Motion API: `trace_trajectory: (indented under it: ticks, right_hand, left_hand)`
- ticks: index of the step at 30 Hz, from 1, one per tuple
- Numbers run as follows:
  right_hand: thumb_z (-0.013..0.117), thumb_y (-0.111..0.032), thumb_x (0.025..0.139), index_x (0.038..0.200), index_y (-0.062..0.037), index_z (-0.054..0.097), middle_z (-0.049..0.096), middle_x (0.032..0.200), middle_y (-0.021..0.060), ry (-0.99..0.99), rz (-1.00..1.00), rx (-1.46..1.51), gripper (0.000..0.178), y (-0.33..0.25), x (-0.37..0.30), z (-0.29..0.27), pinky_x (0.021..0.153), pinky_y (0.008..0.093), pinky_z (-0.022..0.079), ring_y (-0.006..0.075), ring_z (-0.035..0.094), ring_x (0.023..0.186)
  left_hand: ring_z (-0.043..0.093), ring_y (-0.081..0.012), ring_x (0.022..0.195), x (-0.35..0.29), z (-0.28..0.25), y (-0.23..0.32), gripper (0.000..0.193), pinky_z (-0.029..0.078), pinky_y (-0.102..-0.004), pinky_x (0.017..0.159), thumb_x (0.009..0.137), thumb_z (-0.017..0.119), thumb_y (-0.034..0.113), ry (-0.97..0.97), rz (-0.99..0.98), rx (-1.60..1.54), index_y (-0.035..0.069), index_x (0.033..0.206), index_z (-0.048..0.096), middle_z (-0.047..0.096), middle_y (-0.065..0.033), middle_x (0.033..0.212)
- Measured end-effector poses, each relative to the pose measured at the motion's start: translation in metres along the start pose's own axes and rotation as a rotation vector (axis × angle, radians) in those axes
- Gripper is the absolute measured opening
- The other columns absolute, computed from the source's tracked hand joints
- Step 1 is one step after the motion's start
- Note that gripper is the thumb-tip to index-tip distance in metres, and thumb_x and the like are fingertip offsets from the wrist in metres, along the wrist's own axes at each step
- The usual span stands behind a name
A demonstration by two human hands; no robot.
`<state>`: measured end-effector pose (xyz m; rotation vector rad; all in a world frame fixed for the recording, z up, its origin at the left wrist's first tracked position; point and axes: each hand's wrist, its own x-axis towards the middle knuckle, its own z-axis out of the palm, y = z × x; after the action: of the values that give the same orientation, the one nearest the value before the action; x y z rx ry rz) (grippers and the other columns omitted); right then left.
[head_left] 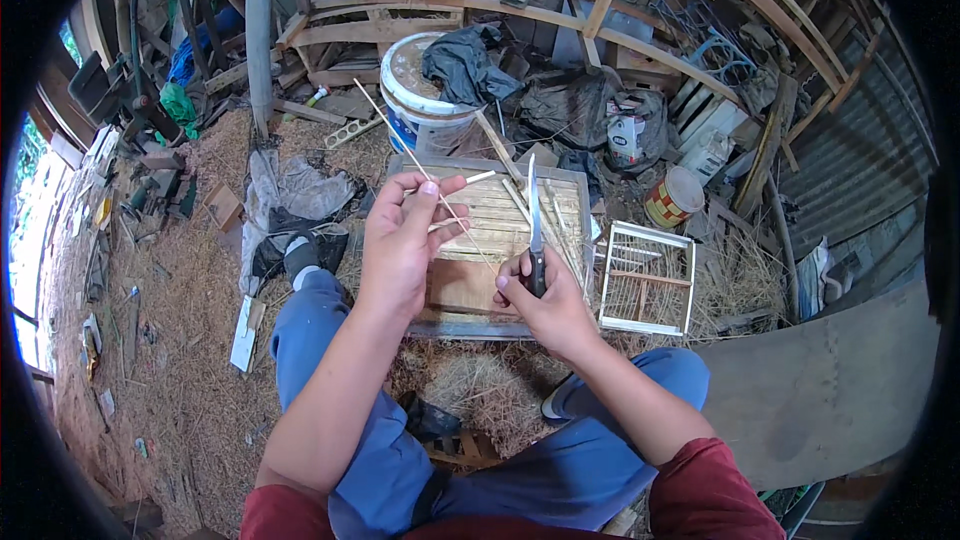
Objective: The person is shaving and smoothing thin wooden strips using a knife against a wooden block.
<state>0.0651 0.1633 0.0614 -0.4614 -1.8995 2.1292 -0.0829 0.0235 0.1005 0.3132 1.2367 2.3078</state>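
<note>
My left hand is closed, pinching a long thin bamboo strip between thumb and forefinger. A short pale stick also pokes out from its fingers. The long strip slants down to the right, its lower end near my right hand. That hand grips a knife by its black handle, blade pointing up and away from me. Both hands are above a low wooden work table, where several cut strips lie along the right side.
Right of the table lies a small slatted wooden frame. Behind it stand a yellow-and-red can and a white bucket with a black plastic bag on top. Shavings cover the floor between my legs. A wooden post rises at the back left.
</note>
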Motion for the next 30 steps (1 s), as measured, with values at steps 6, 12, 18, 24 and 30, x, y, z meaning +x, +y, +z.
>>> trace_trajectory:
  ticks: [6, 12, 18, 24, 30]
  right_hand:
    - [0.071, -0.005, 0.099, 0.100, -0.0086, 0.046, 0.064, 0.095, 0.0043, 0.073, -0.058, -0.148, 0.025, 0.029, 0.007, -0.013, 0.070, 0.0255, 0.050, 0.0086, 0.061, 0.077]
    - [0.053, -0.023, 0.108, 0.115, -0.0030, 0.052, 0.060, 0.082, 0.0119, 0.205, -0.212, -0.571, 0.021, 0.051, -0.002, -0.027, 0.071, 0.0404, 0.050, 0.0254, 0.062, 0.073]
    - [0.049, -0.023, 0.111, 0.115, -0.0016, 0.055, 0.061, 0.080, 0.0153, 0.098, 0.076, -0.367, 0.023, 0.042, -0.022, -0.016, 0.071, 0.0428, 0.050, 0.0295, 0.064, 0.071]
    - [0.052, -0.014, 0.109, 0.117, 0.0000, 0.059, 0.062, 0.077, 0.0141, 0.133, -0.125, -0.570, 0.018, 0.042, -0.038, -0.002, 0.067, 0.0389, 0.050, 0.0230, 0.063, 0.068]
    - [0.053, -0.018, 0.108, 0.114, -0.0010, 0.054, 0.065, 0.081, 0.0258, 0.123, -0.148, -0.583, 0.018, 0.037, -0.054, 0.011, 0.070, 0.0552, 0.048, 0.0486, 0.065, 0.078]
  left_hand:
    - [0.068, -0.0117, 0.093, 0.003, -0.003, 0.005, 0.010, 0.062, -0.0290, 0.083, 0.105, 0.064, 0.007, -0.012, 0.136, 0.188, 0.002, 0.114, 0.062, 0.067, -0.0052, 0.107]
    - [0.067, -0.0117, 0.093, -0.003, -0.005, -0.011, 0.008, 0.062, -0.0287, 0.085, 0.105, 0.062, 0.002, -0.082, 0.290, 0.472, 0.000, 0.112, 0.061, 0.066, -0.0052, 0.102]
    - [0.071, -0.0135, 0.087, -0.018, 0.010, -0.034, 0.003, 0.060, -0.0276, 0.082, 0.101, 0.063, -0.002, -0.167, 0.400, 0.852, -0.004, 0.103, 0.063, 0.068, -0.0085, 0.096]
    - [0.071, -0.0151, 0.087, -0.028, 0.012, -0.040, 0.005, 0.057, -0.0278, 0.078, 0.099, 0.066, -0.002, -0.200, 0.461, 0.986, -0.005, 0.103, 0.063, 0.069, -0.0103, 0.097]
    - [0.070, -0.0137, 0.093, -0.043, 0.002, -0.041, 0.010, 0.061, -0.0264, 0.082, 0.095, 0.072, -0.005, -0.227, 0.363, 0.917, -0.004, 0.104, 0.066, 0.067, -0.0084, 0.105]
